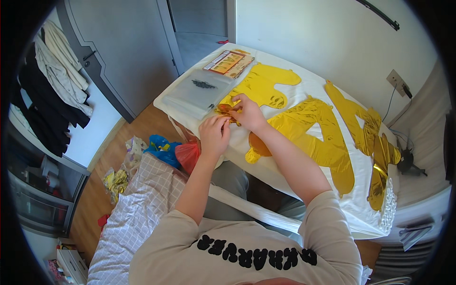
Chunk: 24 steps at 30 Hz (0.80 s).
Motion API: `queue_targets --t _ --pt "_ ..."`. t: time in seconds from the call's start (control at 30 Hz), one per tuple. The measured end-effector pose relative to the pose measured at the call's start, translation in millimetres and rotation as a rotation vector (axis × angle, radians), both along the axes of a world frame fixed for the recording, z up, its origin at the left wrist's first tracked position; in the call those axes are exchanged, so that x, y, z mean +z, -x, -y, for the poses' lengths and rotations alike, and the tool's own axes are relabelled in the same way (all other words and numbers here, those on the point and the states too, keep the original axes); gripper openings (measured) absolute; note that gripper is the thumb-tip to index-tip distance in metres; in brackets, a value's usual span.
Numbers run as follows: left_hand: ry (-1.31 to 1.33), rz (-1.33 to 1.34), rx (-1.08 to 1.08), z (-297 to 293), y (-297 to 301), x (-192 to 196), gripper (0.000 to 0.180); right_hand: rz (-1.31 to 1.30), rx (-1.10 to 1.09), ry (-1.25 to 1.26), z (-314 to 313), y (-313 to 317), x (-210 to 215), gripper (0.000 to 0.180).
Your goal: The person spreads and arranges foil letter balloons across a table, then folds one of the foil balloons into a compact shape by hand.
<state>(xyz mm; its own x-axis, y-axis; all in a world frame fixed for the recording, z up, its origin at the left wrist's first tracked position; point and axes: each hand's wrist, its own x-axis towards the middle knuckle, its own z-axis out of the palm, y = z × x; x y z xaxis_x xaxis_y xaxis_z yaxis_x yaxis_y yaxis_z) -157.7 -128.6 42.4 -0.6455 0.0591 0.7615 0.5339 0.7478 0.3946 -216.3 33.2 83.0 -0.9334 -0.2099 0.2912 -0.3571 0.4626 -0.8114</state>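
Observation:
Both my hands are at the table's left side, over a small crumpled orange-gold foil piece [224, 109]. My left hand [215, 134] has its fingers bent together at the near edge of the foil. My right hand [249, 114] pinches the foil from the right, thumb and forefinger curled. Flat gold foil balloons lie around them: one [259, 83] just beyond my hands, a large one [304, 128] under and beyond my right forearm, another [363, 124] farther right. A rounded orange-gold foil piece [259, 144] lies partly hidden beside my right forearm.
A clear plastic bag [183, 97] with thin black pieces on it and a printed orange package [229, 63] lie on the white-covered table [299, 173]. A black device [409, 161] with cords stands at the right. Red [187, 156] and blue [161, 148] bags sit beside a checked bed [137, 223].

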Motion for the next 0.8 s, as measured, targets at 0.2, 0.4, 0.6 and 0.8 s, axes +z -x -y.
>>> queue_targets --t 0.2,0.4,0.6,0.8 --pt "-0.014 -0.009 -0.002 -5 2 -2 0.014 0.001 -0.311 0.537 -8 20 -6 0.038" --pt "-0.029 -0.005 0.040 8 -4 -2 0.014 0.209 -0.340 1.470 -71 74 10 0.027" --pt "-0.036 0.010 0.004 -2 3 -12 0.014 -0.157 -0.431 1.542 -268 103 122 0.040" --pt "-0.029 0.009 0.007 -2 2 -11 0.016 -0.624 -0.187 0.959 -312 37 242 0.030"
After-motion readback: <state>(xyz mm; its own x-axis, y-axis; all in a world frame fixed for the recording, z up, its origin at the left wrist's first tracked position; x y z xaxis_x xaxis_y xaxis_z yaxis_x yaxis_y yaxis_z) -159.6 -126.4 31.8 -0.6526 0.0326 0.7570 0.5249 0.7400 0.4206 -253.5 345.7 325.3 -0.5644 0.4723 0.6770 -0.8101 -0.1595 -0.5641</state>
